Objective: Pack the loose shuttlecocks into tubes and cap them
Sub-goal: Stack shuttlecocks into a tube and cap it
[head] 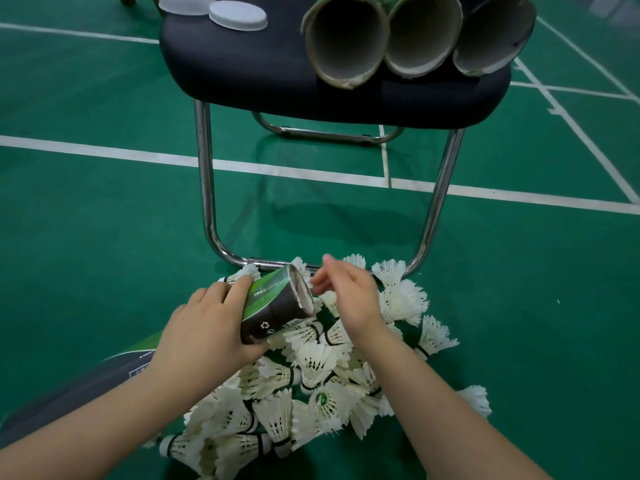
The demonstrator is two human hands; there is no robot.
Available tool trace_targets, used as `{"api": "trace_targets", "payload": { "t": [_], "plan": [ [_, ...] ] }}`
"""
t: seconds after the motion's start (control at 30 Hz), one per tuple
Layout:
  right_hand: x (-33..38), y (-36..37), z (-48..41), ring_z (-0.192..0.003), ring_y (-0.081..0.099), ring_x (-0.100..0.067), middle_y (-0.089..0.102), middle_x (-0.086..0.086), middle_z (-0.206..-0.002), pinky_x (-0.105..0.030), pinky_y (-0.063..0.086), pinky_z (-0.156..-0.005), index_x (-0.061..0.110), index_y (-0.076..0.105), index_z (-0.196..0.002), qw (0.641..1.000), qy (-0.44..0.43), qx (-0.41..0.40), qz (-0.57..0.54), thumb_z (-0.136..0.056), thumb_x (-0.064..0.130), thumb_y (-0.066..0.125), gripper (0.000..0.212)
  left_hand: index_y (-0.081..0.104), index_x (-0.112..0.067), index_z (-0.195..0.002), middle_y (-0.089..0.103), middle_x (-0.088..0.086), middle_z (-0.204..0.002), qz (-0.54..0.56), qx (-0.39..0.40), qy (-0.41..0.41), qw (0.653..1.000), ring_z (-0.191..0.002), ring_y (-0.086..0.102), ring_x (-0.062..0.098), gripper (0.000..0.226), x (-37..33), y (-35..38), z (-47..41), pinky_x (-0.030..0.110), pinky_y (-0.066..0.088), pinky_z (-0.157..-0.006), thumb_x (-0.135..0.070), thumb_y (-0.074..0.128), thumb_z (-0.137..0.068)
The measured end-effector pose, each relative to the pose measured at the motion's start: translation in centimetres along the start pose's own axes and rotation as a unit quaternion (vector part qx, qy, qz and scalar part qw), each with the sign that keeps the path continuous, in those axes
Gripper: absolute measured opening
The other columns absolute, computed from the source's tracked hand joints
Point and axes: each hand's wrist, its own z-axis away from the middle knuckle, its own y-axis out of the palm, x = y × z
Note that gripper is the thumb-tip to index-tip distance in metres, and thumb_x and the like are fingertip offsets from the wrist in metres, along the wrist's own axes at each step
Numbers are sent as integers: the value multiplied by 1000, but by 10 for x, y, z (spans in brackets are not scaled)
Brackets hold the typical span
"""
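Observation:
My left hand [207,323] grips a green and black shuttlecock tube [273,303], its open mouth tilted up and to the right. My right hand [349,296] hovers just right of that mouth, fingers loosely apart, with nothing clearly in it. Under both hands lies a pile of several white feather shuttlecocks [311,386] on the green floor. On the black chair seat [249,64] ahead rest three empty cardboard tubes [349,39] with their mouths facing me. Two white caps [239,14] lie on the seat's far left.
The chair's chrome legs [206,188] stand just beyond the pile, with their base bar [266,263] touching its far edge. A dark tube or bag [114,379] lies on the floor under my left forearm. White court lines [104,152] cross the green floor.

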Motion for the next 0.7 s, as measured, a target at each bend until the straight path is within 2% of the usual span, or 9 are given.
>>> {"api": "trace_targets", "payload": {
  "t": [0.1, 0.2, 0.27, 0.37, 0.43, 0.5, 0.57, 0.63, 0.7],
  "plan": [
    [-33, -17, -25, -70, 52, -7, 60, 6, -83, -20, 40, -60, 13, 62, -97, 965, -11, -31, 262, -95, 25, 45, 21, 16, -29, -141, 47, -7, -122, -12, 11, -3, 1000, -110, 46, 14, 91, 1, 2, -2, 27, 44, -90, -68, 58, -70],
    [-65, -30, -50, -114, 48, -18, 55, 1, -123, -33, 41, -96, 20, 49, -129, 868, -23, 11, 496, -92, 16, 42, 38, 13, -30, -142, 46, -9, -122, -3, 14, 0, 1000, -110, 45, 13, 93, 0, 3, -4, 25, 44, -88, -70, 56, -70],
    [-77, -32, -66, -132, 32, -21, 45, -1, -138, -39, 25, -110, 19, 40, -137, 815, -46, 22, 578, -88, 7, 40, 50, 12, -29, -142, 46, -9, -122, 0, 15, 1, 1000, -111, 45, 12, 93, 1, 3, -6, 25, 44, -87, -70, 55, -71],
    [-81, -32, -88, -140, 21, -22, 40, -3, -142, -46, 10, -116, 17, 40, -136, 757, -72, 41, 648, -85, 0, 37, 54, 14, -30, -141, 46, -9, -120, 5, 17, 3, 1000, -108, 46, 12, 92, 3, 4, -12, 25, 45, -85, -71, 56, -70],
    [-75, -32, -100, -135, 30, -26, 51, -6, -131, -49, 6, -116, 15, 50, -124, 710, -67, 63, 698, -83, -1, 40, 46, 15, -31, -140, 47, -9, -118, 9, 20, 6, 1000, -107, 46, 13, 92, 4, 3, -19, 26, 47, -83, -71, 57, -68],
    [-67, -33, -106, -117, 45, -26, 60, -4, -103, -52, 7, -116, 16, 59, -96, 654, -58, 88, 749, -81, -1, 43, 28, 17, -31, -139, 47, -9, -119, 12, 23, 14, 1000, -108, 46, 13, 91, 1, 2, -26, 27, 47, -84, -70, 59, -68],
    [-62, -35, -108, -98, 51, -24, 56, -1, -82, -51, 10, -116, 16, 53, -75, 616, -56, 105, 779, -79, -3, 44, 22, 16, -31, -139, 46, -9, -120, 8, 25, 30, 999, -109, 45, 14, 90, -5, 0, -32, 27, 47, -84, -68, 59, -69],
    [-61, -41, -108, -86, 52, -22, 52, 1, -74, -49, 16, -115, 17, 52, -77, 617, -75, 102, 777, -79, -4, 43, 22, 16, -31, -138, 46, -8, -119, 11, 24, 46, 999, -109, 45, 14, 88, -10, -3, -36, 28, 47, -84, -67, 58, -70],
    [-54, -50, -106, -70, 52, -18, 47, 5, -64, -43, 33, -105, 18, 49, -78, 669, -111, 82, 730, -84, 0, 40, 21, 17, -32, -137, 46, -8, -118, 15, 23, 55, 998, -108, 46, 15, 87, -12, -7, -38, 28, 47, -83, -66, 59, -69]
  ]
}}
